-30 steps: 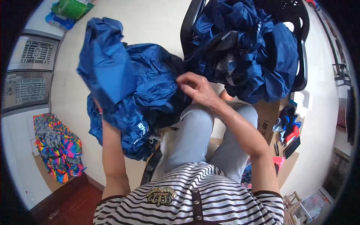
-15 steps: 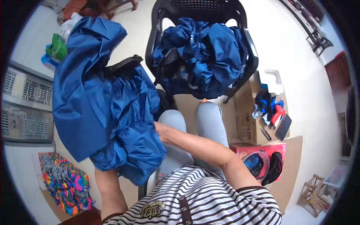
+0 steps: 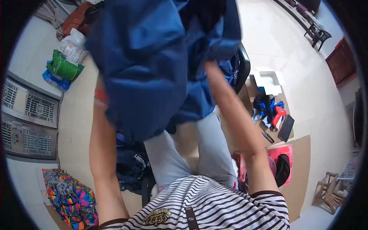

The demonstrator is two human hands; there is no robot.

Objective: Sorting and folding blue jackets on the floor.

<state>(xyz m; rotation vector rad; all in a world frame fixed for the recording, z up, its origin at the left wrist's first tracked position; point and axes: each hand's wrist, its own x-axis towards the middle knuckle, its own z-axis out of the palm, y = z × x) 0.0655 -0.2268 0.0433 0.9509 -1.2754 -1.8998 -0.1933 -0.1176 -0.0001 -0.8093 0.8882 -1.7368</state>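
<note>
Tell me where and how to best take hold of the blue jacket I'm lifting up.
Probably grip the blue jacket along its upper edge with hands spread apart, one from each side. It hangs loose and bunched over both raised forearms, and both hands are hidden in the cloth, so a wide high grip would let the long lower part drop straight above the lap.

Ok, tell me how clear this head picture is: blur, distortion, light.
Head view: the raised blue garment and both forearms are smeared by motion blur, and both hands are hidden in the cloth; fisheye bending curves the metal grilles at the left rim; daylight is even, no glare; the striped shirt stays fairly sharp.
</note>
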